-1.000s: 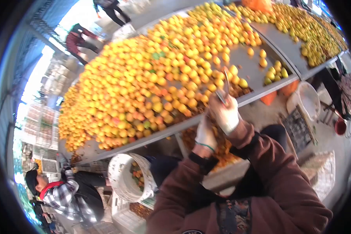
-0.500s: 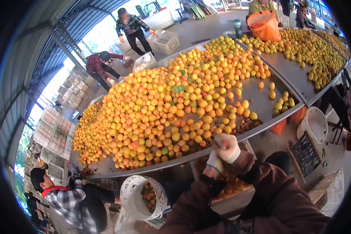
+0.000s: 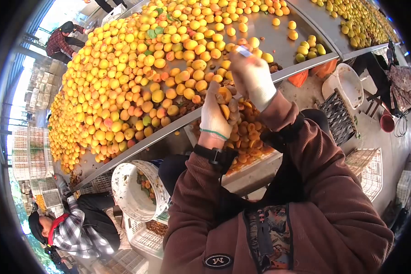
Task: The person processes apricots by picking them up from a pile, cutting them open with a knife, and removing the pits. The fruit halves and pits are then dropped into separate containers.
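Note:
My left hand (image 3: pixel 215 114), in a pale glove, holds a split apricot (image 3: pixel 224 96) with its orange cut flesh showing. Close beside it, my gloved right hand (image 3: pixel 255 76) is closed in a fist. A small whitish-blue thing sticks out at its top, too blurred to name. Both hands are just off the table's near edge. Beneath them, a crate holds many halved apricots (image 3: pixel 251 130). Whole yellow-orange apricots (image 3: pixel 123 91) lie heaped on the metal table (image 3: pixel 278 43) beyond.
A white bucket (image 3: pixel 123 192) with some fruit in it stands to my left. A person in a checked shirt (image 3: pixel 89 228) sits past it. Another white bucket (image 3: pixel 347 82) and a dark woven basket (image 3: pixel 335 118) are at my right. The table has a raised metal rim (image 3: pixel 146 142).
The view has tilted down and shifted right. My hands, together before, have come slightly apart, and a split apricot now shows in my left hand.

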`<state>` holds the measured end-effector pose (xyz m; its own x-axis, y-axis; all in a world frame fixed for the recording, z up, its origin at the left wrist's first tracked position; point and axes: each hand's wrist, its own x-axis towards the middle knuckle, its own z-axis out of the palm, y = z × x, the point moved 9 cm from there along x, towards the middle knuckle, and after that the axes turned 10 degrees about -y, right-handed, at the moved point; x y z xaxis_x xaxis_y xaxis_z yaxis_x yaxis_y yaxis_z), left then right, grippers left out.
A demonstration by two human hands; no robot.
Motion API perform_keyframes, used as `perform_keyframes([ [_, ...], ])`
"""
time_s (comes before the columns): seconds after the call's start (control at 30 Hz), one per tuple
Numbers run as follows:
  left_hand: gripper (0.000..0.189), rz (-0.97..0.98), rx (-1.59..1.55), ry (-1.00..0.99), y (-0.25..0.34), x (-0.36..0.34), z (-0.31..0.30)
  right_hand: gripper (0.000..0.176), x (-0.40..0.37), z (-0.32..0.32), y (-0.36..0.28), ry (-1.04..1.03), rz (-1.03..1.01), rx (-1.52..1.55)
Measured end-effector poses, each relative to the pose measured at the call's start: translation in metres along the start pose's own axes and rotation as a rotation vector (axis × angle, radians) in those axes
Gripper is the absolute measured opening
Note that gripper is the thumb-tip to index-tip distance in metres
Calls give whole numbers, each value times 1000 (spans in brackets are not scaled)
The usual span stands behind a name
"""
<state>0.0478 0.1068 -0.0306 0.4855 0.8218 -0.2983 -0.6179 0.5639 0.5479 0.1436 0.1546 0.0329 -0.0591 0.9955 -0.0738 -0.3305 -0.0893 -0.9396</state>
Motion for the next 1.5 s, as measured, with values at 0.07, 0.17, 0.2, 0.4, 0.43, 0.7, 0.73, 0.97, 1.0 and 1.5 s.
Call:
perform_keyframes([
  [0.07,40,100,-73,290,10,-5,-12,29,-10,16,-2,-162,-20,-678],
  [0.17,39,116,88,286,13,-4,-30,30,-19,37,7,-348,-262,-1052],
  [0.2,40,80,144,325,17,-11,-27,30,-17,37,13,-383,-249,-1070],
  [0.4,42,104,264,316,27,-16,-23,36,-11,20,4,-246,-212,-1006],
  [0.43,42,110,254,316,25,-16,-27,37,-3,6,1,-165,-167,-972],
  [0.7,21,153,1615,-104,-1,-10,-10,37,70,-66,-16,67,-184,-1285],
  [0.73,21,161,1620,-70,2,-11,-11,37,77,-69,-22,104,-263,-1349],
  [0.97,31,25,1034,-3,10,-18,-13,37,152,-97,-6,-91,-132,-1647],
  [1.0,31,36,1025,-1,11,-17,-14,37,157,-95,-2,-98,-140,-1657],
  [1.5,34,167,379,-11,27,-13,-29,33,123,-59,26,-355,-54,-1670],
])
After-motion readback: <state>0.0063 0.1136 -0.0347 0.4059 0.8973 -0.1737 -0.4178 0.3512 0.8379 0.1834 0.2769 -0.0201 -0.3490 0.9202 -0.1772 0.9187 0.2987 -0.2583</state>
